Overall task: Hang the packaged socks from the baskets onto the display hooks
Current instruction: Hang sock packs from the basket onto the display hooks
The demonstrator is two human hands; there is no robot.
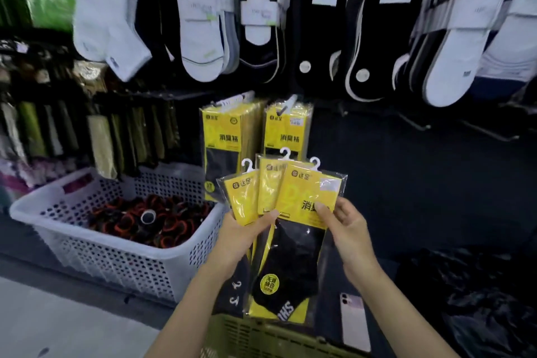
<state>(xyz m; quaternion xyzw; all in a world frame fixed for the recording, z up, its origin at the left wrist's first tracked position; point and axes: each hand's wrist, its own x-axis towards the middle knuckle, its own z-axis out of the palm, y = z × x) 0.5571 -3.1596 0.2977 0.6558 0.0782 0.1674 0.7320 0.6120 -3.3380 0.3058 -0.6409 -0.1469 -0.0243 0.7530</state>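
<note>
Dark display wall (pixel 406 154) behind carries rows of hanging socks. Three yellow sock packs (pixel 293 241), with white hooks and black socks inside, fan out above an olive basket (pixel 261 337) cut off at the bottom. The left grip (pixel 241 229) pinches all three, and the right grip (pixel 345 227) pinches the front pack's edge. The rear packs are mostly hidden.
</note>
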